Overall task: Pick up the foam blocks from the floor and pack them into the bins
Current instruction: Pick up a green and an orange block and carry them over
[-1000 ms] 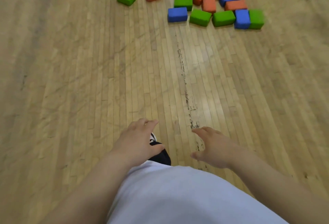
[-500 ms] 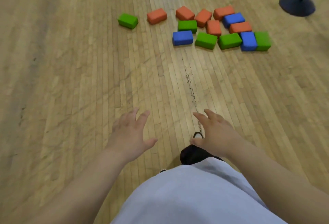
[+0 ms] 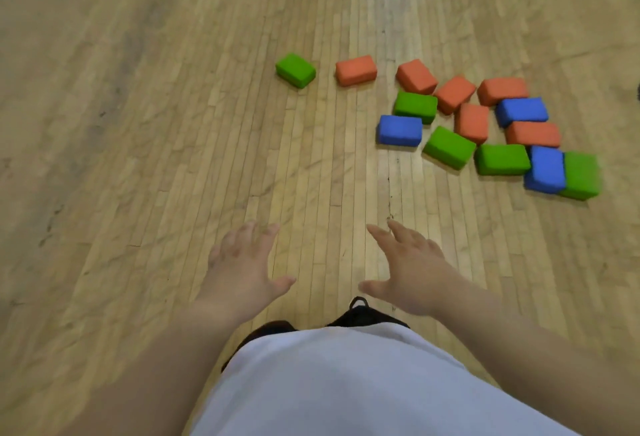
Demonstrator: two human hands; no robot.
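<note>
Right, both hands free. Left hand and right hand are held out low in frame over the wooden floor, palms down, fingers straight and spread, thumbs pointing at each other, clear gap between them. Neither touches anything.

Foam blocks all lie on the floor ahead, well apart from the hands, none held. Far left: lone green block by itself, single orange block near it on its right, not touching. Main cluster sits up and right of the hands:
- back row: left orange block, middle orange block, right orange block, packed close
- nearest the hands: front blue block, with rear green block touching it from behind
- angled green block just right of the blue one, centre orange block behind it
- flat green block next along, low orange block behind that, upper blue block behind again, against the right orange block
- far end: right blue block against end green block; that corner is motion-blurred, so probably side by side rather than stacked, can't confirm

Bottom of frame: white shirt, black shoes poking out just beyond it, one directly below the right hand's thumb
</note>
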